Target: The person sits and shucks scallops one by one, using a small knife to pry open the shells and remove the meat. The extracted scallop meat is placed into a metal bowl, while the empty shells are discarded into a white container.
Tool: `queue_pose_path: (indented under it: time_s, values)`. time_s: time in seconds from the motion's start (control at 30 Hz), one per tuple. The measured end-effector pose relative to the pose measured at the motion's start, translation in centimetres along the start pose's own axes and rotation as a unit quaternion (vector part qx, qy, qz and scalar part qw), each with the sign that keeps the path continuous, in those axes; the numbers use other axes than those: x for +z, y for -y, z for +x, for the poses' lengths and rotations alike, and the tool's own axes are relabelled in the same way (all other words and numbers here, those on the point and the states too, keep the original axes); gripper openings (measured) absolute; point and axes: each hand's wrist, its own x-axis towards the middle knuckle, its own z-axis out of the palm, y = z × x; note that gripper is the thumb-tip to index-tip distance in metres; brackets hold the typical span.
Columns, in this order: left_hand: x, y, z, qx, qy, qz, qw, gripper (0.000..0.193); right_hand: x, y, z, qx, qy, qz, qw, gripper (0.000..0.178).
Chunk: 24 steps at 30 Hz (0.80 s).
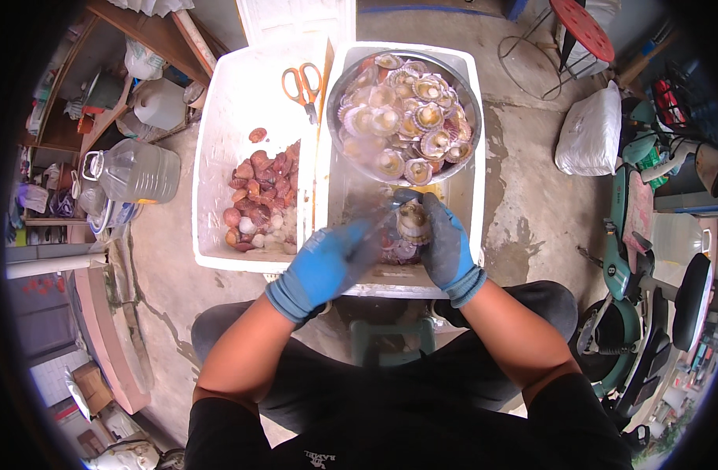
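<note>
My right hand [446, 249], in a blue and grey glove, grips a scallop [413, 222] over the right-hand white foam box [478, 149]. My left hand [327, 265], gloved the same way, is just left of the scallop. Motion smears its fingers, and whether it holds a tool does not show. Below the scallop, more shells [398, 251] lie partly hidden in the box. A round metal basin [334, 137] of opened scallops on the half shell [428, 116] rests across the far part of this box.
The left foam box [206, 196] holds reddish closed scallops [261, 192]. Orange-handled scissors [302, 88] lie at its far right. A water jug [143, 171] and shelves stand left. A red stool [582, 30], a white sack [590, 129] and a green scooter [619, 258] are right.
</note>
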Motion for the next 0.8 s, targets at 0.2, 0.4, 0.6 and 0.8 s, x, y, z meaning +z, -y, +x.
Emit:
queue_pose_path:
  time_s: [0.2, 0.4, 0.6, 0.8]
  values:
    - [1.3, 0.2, -0.3, 0.065, -0.023, 0.106, 0.992, 0.018, 1.1, 1.2, 0.0, 0.016, 0.027, 0.007, 0.999, 0.053]
    - [2.0, 1.6, -0.6, 0.027, -0.016, 0.168, 0.985, 0.021, 2.3, 3.2, -0.8, 0.103, 0.045, 0.123, 0.986, 0.053]
    - [3.5, 2.3, -0.3, -0.024, -0.037, 0.266, 0.963, 0.016, 2.2, 2.9, -0.5, 0.134, 0.004, 0.046, 0.99, 0.041]
    - [4.2, 2.2, -0.5, -0.026, -0.021, 0.277, 0.96, 0.017, 1.6, 3.5, -1.1, 0.099, 0.038, -0.076, 0.991, 0.036]
